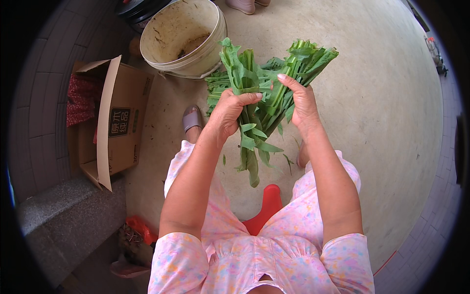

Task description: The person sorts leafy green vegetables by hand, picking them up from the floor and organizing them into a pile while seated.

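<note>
Long green leaves with cut stem ends fill both hands. My left hand (230, 110) grips one bunch of leafy greens (246, 75), the thumb pressed across it and the leaf tips hanging down below. In my right hand (303, 99) is a thicker bunch of leafy greens (299, 62), slanting up to the right, thumb laid along the stems. The two bunches meet and cross between my hands. Behind them, more greens (216, 86) show near the floor, partly covered by the bunch on the left.
A dirty white bucket (216, 55) stands at the upper left. Beside it an open cardboard box (126, 121) holds red patterned cloth (82, 99). A granite step (73, 217) and a red plastic bag (141, 228) are at lower left. A red seat edge (270, 202) shows between the legs.
</note>
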Demonstrator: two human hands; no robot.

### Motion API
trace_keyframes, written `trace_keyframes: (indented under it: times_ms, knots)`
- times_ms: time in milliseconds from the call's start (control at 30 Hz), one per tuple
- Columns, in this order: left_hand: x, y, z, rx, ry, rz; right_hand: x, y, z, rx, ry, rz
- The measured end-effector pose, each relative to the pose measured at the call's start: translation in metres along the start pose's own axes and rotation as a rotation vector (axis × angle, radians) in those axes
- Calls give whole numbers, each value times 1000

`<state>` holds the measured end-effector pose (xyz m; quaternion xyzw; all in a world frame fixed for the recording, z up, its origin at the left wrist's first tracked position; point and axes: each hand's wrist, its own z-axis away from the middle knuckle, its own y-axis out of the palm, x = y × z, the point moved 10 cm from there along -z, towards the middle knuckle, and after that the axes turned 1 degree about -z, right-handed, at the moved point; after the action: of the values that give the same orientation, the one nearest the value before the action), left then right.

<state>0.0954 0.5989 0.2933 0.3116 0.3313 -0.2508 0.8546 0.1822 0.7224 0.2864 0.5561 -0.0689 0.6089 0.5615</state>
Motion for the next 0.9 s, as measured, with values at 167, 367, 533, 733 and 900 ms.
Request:
trace_keyframes:
  times_ms: [167, 367, 533, 733, 900]
  knots:
    - [4, -17, -5, -67, -9, 145, -3, 0, 3, -1, 70, -29]
    - [4, -11, -5, -45, -21, 145, -7, -17, -1, -48, 43, 84]
    - [-1, -10, -4, -72, 24, 115, -1, -12, -1, -32, -38, 138]
    - [-2, -10, -7, -42, 48, 135, -5, -6, 0, 20, 1, 173]
    - [-5, -8, -4, -30, 63, 90, -12, -5, 0, 26, 48, 178]
